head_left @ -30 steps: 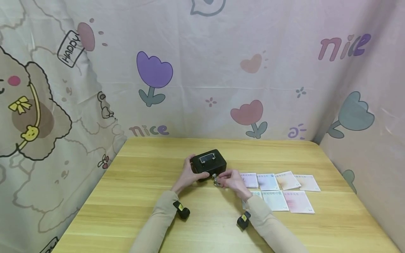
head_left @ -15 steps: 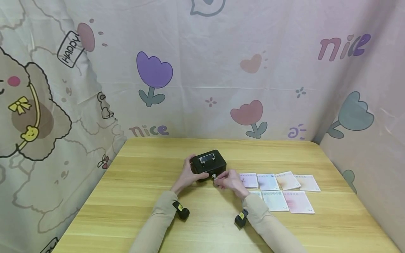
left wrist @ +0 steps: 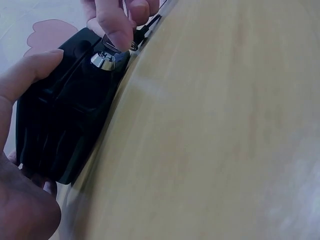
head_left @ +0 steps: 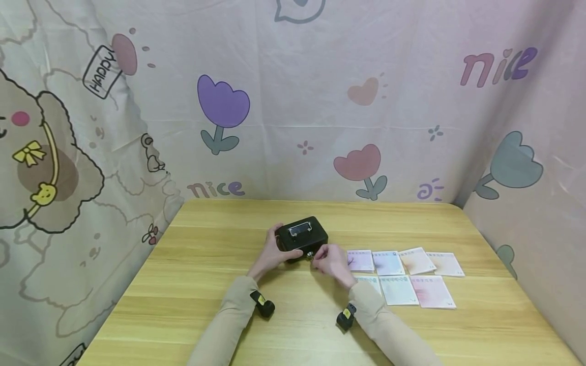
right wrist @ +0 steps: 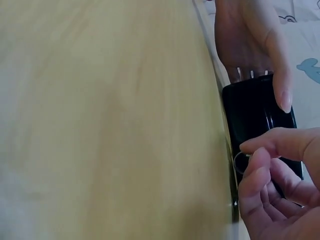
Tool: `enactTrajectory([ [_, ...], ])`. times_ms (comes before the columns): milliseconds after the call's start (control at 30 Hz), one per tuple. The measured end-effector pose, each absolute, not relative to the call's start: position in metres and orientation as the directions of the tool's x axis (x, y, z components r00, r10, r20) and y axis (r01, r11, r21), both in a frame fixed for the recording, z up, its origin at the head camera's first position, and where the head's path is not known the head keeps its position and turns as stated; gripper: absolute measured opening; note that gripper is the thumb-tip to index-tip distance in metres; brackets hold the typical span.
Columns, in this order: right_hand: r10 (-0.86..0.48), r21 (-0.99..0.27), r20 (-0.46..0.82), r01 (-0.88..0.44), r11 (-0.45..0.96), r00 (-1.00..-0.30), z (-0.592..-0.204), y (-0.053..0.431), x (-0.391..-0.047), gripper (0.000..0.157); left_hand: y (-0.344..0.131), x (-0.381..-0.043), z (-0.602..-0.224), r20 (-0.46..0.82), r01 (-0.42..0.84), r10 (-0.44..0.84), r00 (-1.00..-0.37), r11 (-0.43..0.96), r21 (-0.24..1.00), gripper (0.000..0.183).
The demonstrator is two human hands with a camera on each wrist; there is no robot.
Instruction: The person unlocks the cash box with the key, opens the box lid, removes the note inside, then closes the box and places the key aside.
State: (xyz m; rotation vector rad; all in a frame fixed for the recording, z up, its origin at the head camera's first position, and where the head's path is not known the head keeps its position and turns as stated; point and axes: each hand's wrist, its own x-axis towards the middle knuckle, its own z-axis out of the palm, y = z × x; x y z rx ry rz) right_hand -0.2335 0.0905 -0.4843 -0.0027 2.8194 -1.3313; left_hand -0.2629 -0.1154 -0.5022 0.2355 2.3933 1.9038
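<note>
A small black cash box stands on the table, its lid down and a silver handle on top. My left hand grips the box's left end, thumb along the front and fingers round the far side. At the front, a silver lock sticks out. Right beside it, my right hand pinches a key between thumb and forefinger; its ring shows in the right wrist view. The fingers hide most of the key, and how deep it sits in the lock cannot be seen.
On the wooden table, right of the box, pastel printed paper notes lie in two rows, among them a blue one and a pink one. My right forearm partly covers the nearest notes. A patterned cloth hangs behind the table.
My right hand has turned at the lock, its wrist shifting slightly left. The key bunch, plain to see a second ago, is now mostly behind the fingers. Left hand and box stay put.
</note>
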Motion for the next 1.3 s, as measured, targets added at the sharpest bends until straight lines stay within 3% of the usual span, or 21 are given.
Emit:
enactTrajectory([
  [733,-0.045,-0.706,0.039,-0.059,0.705,-0.998,-0.483,0.09,-0.228,0.012,-0.115,-0.26,-0.501,0.045,0.081,0.183,-0.982,0.193,0.978,0.107],
  [1300,-0.108,-0.799,-0.013,-0.054,0.599,-0.994,-0.483,0.095,-0.221,0.006,-0.118,-0.263,-0.501,0.035,0.077,0.22,-0.975,0.188,0.979,0.111],
])
